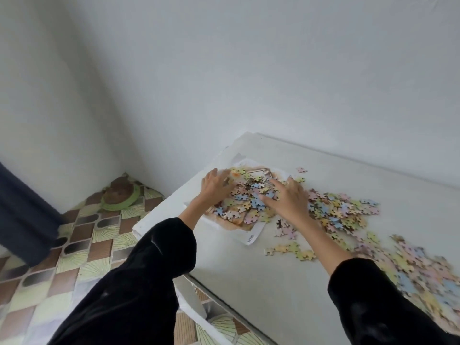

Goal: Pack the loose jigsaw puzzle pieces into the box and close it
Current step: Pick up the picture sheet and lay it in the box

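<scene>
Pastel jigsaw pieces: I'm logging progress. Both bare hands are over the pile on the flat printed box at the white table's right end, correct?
Not quite. The head view shows the flat printed box at the white table's left end; both hands, left hand and right hand, are over its pastel jigsaw pieces.

You can make out only one bit of print: a short string of dark digits, turned sideways, on the white corner of the box lying on the table. It may read "00649", but it is too blurred to be sure.
</scene>
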